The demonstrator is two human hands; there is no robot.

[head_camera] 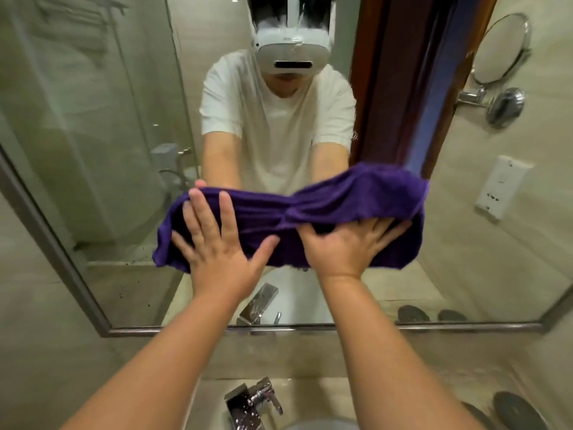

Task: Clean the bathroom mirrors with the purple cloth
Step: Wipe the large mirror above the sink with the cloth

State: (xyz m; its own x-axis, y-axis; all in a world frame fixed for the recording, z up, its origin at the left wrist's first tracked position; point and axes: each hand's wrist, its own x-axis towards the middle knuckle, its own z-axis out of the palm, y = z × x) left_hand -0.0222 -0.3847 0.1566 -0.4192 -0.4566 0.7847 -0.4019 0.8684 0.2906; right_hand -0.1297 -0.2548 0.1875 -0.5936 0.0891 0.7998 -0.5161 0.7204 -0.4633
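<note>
You press the purple cloth (pixel 341 197) flat against the big wall mirror (pixel 93 150), in its lower middle part, with both hands. Your left hand (pixel 217 240) lies on the left part of the cloth with the fingers straight and spread. Your right hand (pixel 344 246) lies on the right part, also with spread fingers, where the cloth makes a fold. The two hands are side by side, near each other but not touching.

Below the mirror frame you see the chrome tap (pixel 254 398) and a part of the washbasin (pixel 310 398). What is inside the basin, I cannot tell. To the right of it lie dark round discs (pixel 517 411). A small round mirror (pixel 502 48) hangs on the right wall.
</note>
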